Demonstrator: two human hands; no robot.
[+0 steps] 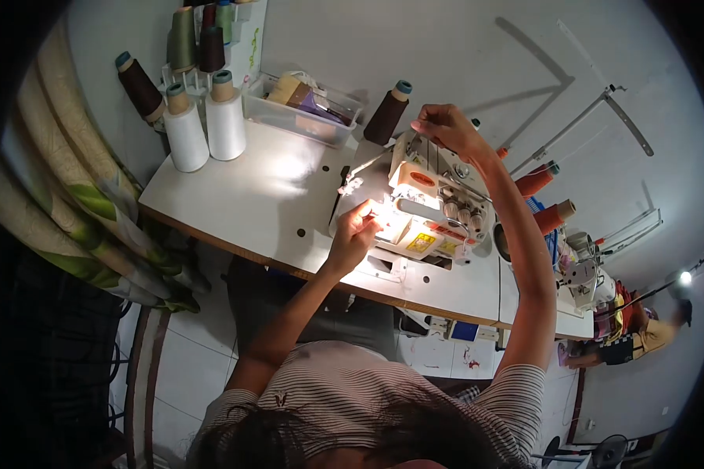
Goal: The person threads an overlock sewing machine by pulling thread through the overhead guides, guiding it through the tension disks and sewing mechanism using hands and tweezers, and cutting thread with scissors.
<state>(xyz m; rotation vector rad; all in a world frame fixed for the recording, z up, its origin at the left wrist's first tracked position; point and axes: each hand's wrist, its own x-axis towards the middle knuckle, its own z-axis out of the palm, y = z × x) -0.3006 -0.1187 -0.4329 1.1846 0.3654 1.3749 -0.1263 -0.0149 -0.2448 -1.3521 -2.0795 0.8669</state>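
Observation:
A white overlock sewing machine point(422, 199) stands on the white table point(235, 207), its lamp brightly lighting the needle area. My left hand point(357, 234) is low at the machine's left front, thumb and fingers pinched together in the glare; what it holds is too small to make out. Raised above the top of the machine is my right hand point(444, 127), its fingertips pinched near the thread guides. Anything between those fingertips cannot be made out. A dark thread cone point(387, 116) stands behind the machine, left of my right hand.
White thread cones point(187, 137) and a clear plastic box point(305, 109) stand at the back left. Orange cones point(553, 216) and another machine point(579, 271) are on the right. A patterned curtain point(94, 187) hangs at left. Another person point(653, 336) is at far right.

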